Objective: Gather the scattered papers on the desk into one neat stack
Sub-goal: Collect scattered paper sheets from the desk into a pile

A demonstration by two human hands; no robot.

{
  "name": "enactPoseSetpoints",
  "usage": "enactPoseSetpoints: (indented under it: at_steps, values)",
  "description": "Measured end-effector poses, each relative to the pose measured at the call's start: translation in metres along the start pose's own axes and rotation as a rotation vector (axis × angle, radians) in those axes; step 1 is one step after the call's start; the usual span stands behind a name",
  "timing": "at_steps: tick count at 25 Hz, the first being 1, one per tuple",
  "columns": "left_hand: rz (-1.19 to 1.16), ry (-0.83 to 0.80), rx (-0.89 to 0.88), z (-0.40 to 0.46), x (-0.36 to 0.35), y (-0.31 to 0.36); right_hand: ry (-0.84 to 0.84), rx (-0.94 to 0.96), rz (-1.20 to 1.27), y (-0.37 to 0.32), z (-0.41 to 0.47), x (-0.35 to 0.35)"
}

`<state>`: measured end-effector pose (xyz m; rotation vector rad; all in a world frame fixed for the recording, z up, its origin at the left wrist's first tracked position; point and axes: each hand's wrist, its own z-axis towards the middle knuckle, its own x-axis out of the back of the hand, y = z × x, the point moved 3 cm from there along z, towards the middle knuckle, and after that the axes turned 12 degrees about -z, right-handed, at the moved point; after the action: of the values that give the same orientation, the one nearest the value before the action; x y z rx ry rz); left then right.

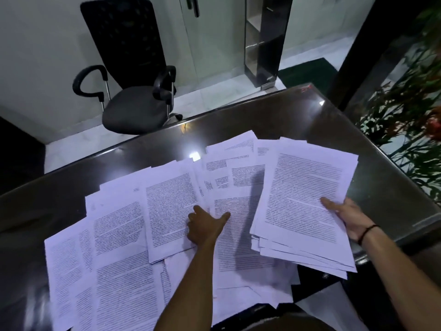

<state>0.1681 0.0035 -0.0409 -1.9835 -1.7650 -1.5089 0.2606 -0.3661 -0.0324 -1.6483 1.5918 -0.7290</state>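
Observation:
Several printed white sheets (119,247) lie fanned and overlapping across the dark glossy desk (59,199). My right hand (346,216) grips a loose, uneven stack of papers (305,201) by its right edge and holds it slightly raised at the right of the spread. My left hand (205,225) rests on the sheets in the middle, thumb spread to the right, fingers curled down onto the edge of one sheet (169,211). Whether it pinches that sheet, I cannot tell.
A black office chair (133,91) stands beyond the desk's far edge. A plant with red and green leaves (417,111) is at the right. A glass door and a dark pillar stand at the back. The desk's right corner (393,187) is bare.

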Motion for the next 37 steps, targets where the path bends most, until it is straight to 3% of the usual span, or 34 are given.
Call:
enactPoseSetpoints:
  at_steps: [4,18,25,30,34,37]
  values:
    - [0.155,0.066,-0.035,0.001,-0.029,0.009,-0.043,-0.022,-0.018,-0.006,0.014,0.011]
    - [-0.012,0.040,0.119,0.019,-0.031,0.014,-0.128,0.021,-0.036,-0.005,0.020,-0.009]
    - [-0.209,0.106,-0.131,0.008,0.011,0.013,-0.141,0.052,-0.016,-0.014,0.010,-0.016]
    - [-0.426,0.342,-0.435,0.009,0.134,0.015,-0.183,0.075,0.002,-0.023,0.002,-0.031]
    - [-0.641,0.199,-0.388,0.024,0.193,0.020,-0.278,0.078,-0.030,-0.023,0.001,-0.066]
    - [-0.475,0.184,-0.458,0.017,0.160,0.031,-0.358,0.103,-0.059,-0.025,-0.002,-0.111]
